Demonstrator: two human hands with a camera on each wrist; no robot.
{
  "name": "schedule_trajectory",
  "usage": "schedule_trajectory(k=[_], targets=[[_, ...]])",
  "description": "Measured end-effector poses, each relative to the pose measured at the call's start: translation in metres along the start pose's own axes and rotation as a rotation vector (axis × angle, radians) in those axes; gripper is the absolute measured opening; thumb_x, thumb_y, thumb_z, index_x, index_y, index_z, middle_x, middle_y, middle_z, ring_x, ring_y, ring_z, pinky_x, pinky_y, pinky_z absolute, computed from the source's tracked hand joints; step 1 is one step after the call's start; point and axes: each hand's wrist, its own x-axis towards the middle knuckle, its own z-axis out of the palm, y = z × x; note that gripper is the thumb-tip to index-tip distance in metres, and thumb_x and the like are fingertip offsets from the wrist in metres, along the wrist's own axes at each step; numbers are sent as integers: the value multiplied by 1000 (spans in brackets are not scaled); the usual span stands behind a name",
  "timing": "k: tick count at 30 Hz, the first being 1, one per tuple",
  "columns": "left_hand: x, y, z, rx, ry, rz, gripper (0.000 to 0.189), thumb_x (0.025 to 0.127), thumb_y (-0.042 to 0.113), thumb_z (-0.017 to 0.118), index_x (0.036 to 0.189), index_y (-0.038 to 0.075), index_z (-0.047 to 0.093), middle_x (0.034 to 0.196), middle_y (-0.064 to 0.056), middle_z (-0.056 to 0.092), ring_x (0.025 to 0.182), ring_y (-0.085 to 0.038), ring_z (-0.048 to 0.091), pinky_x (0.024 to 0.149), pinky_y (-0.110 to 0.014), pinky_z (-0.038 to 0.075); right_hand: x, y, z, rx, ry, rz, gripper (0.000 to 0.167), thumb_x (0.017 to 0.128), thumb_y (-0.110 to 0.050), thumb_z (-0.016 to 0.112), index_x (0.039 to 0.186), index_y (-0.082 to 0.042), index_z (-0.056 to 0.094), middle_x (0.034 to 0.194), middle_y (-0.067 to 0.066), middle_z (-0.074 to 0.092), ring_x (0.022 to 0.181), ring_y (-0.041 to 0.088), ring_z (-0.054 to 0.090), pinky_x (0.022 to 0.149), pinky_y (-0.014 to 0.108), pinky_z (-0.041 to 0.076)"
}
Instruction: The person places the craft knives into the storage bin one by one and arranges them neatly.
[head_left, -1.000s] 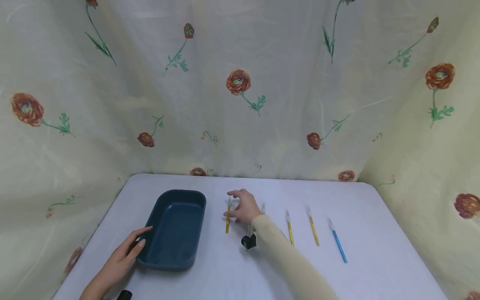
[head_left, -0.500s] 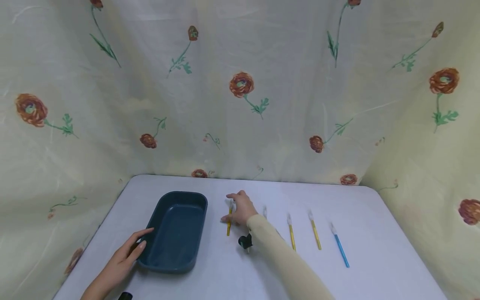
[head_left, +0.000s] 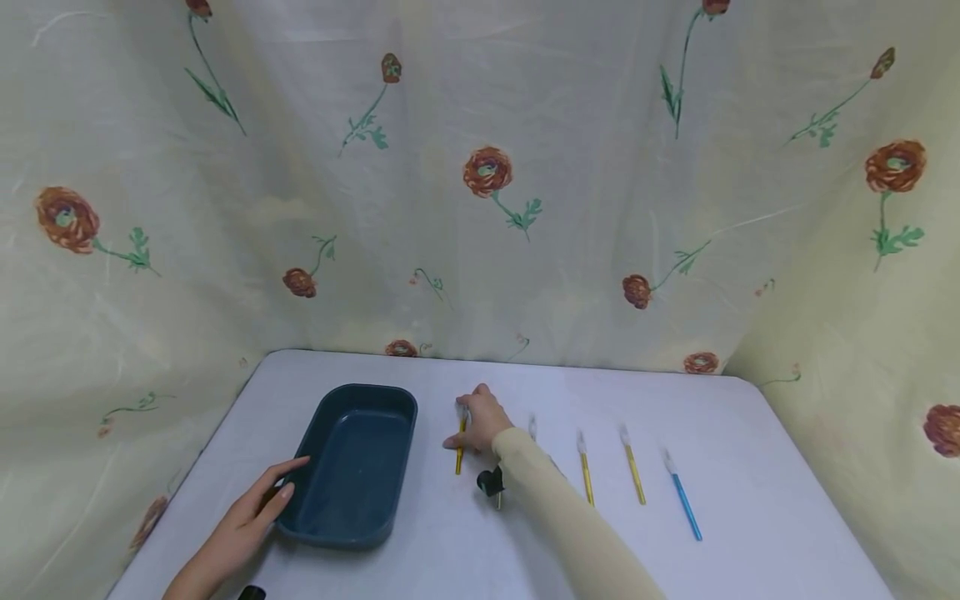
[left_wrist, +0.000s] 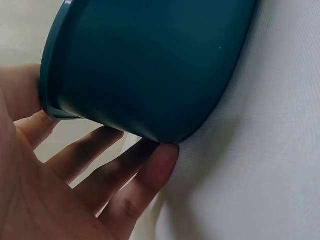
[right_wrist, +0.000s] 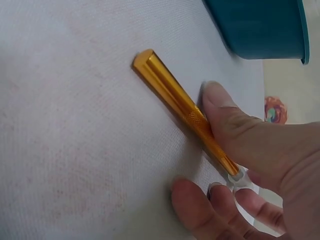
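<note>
My left hand (head_left: 242,523) grips the near left corner of a dark blue-green rectangular tray (head_left: 348,475); in the left wrist view its fingers (left_wrist: 162,162) touch the tray's outer wall. Over a gold-handled craft knife (head_left: 460,450) right of the tray is my right hand (head_left: 483,421). This knife lies on the table with a clear cap (right_wrist: 239,176) on its far end. In the right wrist view the thumb (right_wrist: 220,102) lies along one side of the handle, with curved fingers on the other side and a gap between. Whether they touch the cap cannot be told.
To the right lie more capped craft knives: a gold one (head_left: 586,471), another gold one (head_left: 632,467) and a blue one (head_left: 684,500). A clear cap (head_left: 532,427) shows beside my right sleeve, which hides what lies below it. A flowered curtain (head_left: 562,317) stands behind the white table (head_left: 750,467).
My right hand has come down slightly around the gold craft knife, its fingers a little closer together. The left hand has stayed on the tray. The head view has shifted slightly.
</note>
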Motion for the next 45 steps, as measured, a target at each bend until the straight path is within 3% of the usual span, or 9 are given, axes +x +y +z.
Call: schedule_trajectory(k=[9,19,23,32,39,45], targets=[[-1,-1,0,1,11,9,56,119,45,45,163,10,44,173,-27,34,161,-52,23,125,-75,27,1,2,2,28,9,2,80,84,-19,99,151,4,61,134,17,55,111,29,57,101,44,58],[-2,-1,0,-2,23,36,55,119,43,45,163,9,45,172,-27,36,160,-53,25,124,-76,28,25,34,20,31,3,-38,77,79,-28,103,145,-7,69,131,14,56,105,25,58,93,39,58],[-1,-1,0,-3,25,27,56,119,44,45,163,10,45,172,-27,35,160,-53,24,125,-75,27,21,22,14,-19,-31,-3,73,83,-26,100,144,-4,69,130,15,54,102,24,58,92,38,59],[-1,-1,0,5,5,17,56,120,43,45,164,10,43,172,-28,34,160,-53,25,124,-74,30,-3,-7,3,-19,-21,19,72,90,-17,95,150,2,62,136,22,52,110,30,60,107,46,58],[-2,1,0,-10,19,17,56,119,44,46,164,11,44,172,-27,35,159,-52,29,124,-73,32,-4,-9,1,64,28,17,71,89,-5,93,152,1,61,142,22,49,110,32,60,98,44,62],[-2,-1,1,4,31,34,53,119,40,48,164,11,45,171,-27,37,157,-51,35,122,-69,39,-5,-8,0,148,74,2,70,87,2,91,150,1,63,142,22,50,101,27,61,89,40,62]])
